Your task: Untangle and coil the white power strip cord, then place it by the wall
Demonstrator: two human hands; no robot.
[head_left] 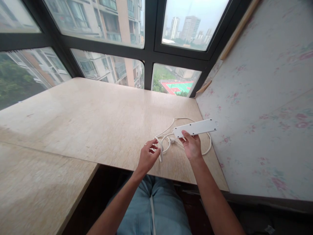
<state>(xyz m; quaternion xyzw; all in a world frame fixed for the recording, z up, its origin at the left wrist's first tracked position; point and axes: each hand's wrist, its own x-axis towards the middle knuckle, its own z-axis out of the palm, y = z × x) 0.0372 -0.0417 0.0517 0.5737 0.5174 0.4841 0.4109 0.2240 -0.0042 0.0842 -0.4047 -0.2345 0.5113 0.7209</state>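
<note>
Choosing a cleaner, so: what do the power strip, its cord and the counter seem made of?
The power strip looks like smooth white hard plastic, evenly moulded. The cord has a white flexible sheath, rubber or PVC, coiling loosely. The counter seems polished beige stone, marble or a lookalike: veined, reflecting window light.

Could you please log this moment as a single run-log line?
left hand: gripping looped white cable | right hand: holding power strip by one end | under both: beige table

pale marbled stone bench (pixel 97 124), l-shaped — a white cord (pixel 209 143) lies in loose loops near its right edge.
</note>
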